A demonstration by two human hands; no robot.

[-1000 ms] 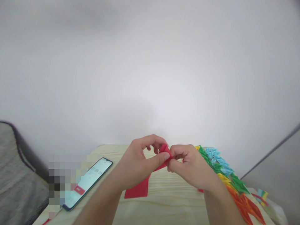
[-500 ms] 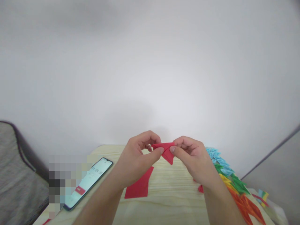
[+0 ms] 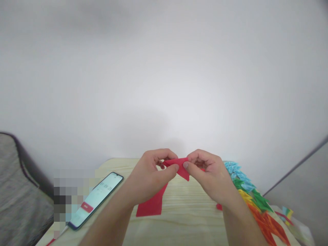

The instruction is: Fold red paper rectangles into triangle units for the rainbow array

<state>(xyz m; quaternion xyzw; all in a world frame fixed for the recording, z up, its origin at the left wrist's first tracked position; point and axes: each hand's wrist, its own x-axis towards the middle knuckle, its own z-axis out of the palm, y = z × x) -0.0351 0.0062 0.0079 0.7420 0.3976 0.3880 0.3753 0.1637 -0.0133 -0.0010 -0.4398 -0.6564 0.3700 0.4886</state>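
Note:
Between my two hands, just above the table, is a small folded piece of red paper point(image 3: 182, 171) with a pointed lower corner. My left hand point(image 3: 152, 174) pinches its left part between thumb and fingers. On the right side, my right hand point(image 3: 208, 172) grips the upper edge, thumb in front and fingers behind. Flat on the table below my left hand lies more red paper point(image 3: 150, 206), partly covered by that hand. A bit of red point(image 3: 219, 206) shows beside my right wrist, mostly hidden.
A phone point(image 3: 98, 198) with its screen lit lies on the left of the pale wooden table point(image 3: 176, 227). Along the right edge are folded papers in blue point(image 3: 238, 174), green point(image 3: 260, 200) and orange point(image 3: 273, 227). A white wall point(image 3: 164, 85) rises behind; grey fabric point(image 3: 17, 191) is at far left.
The red paper was bunched between close fingertips; it has since opened into a flatter triangular shape as my right hand took its right edge. Over the last half second it tilted slightly.

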